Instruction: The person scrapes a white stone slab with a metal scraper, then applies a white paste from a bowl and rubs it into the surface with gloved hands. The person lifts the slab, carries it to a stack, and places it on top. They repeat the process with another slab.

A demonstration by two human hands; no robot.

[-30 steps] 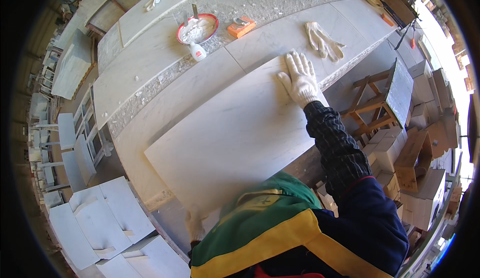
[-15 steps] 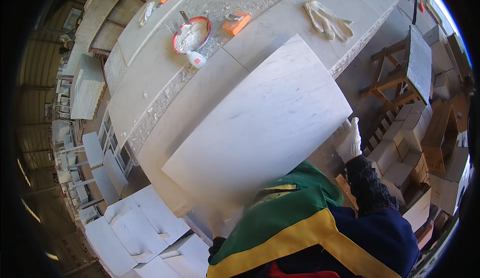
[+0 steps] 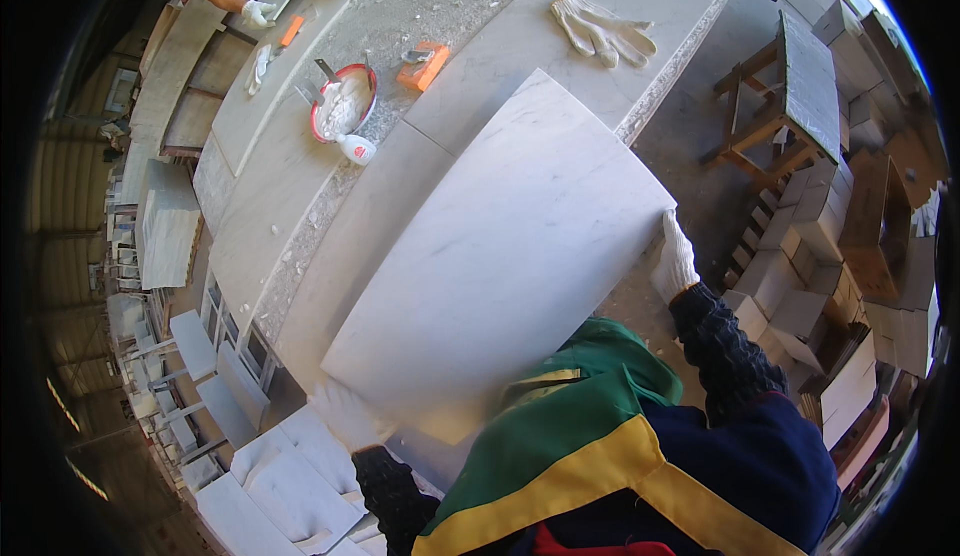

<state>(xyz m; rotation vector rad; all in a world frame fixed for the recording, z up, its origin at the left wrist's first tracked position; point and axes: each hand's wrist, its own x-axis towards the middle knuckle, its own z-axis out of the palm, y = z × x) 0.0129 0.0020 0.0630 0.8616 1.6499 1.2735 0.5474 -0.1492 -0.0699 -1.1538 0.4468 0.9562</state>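
Note:
A white marble slab (image 3: 500,246) with faint grey veins lies in front of me, overlapping the stone worktop and reaching toward my green and yellow apron. My right hand (image 3: 675,258), in a white knit glove, grips the slab's right corner; part of its fingers is hidden by the edge. At the near left corner is my left hand (image 3: 347,412), also gloved. It touches or almost touches the slab there, but motion blurs its fingers. A pale blurred patch shows under the slab's near edge.
Beyond the slab, a red-rimmed bowl (image 3: 345,104) of white paste stands by a white bottle (image 3: 356,149), an orange block (image 3: 423,66) and loose gloves (image 3: 602,31). A co-worker's gloved hand (image 3: 258,14) is far left. Cartons (image 3: 800,226) and a trestle (image 3: 785,96) stand right; slabs (image 3: 275,481) lie lower left.
My left hand has come out from beside my body to the slab's near left corner. My right hand has closed at the right corner. The view has shifted, showing more of the co-worker.

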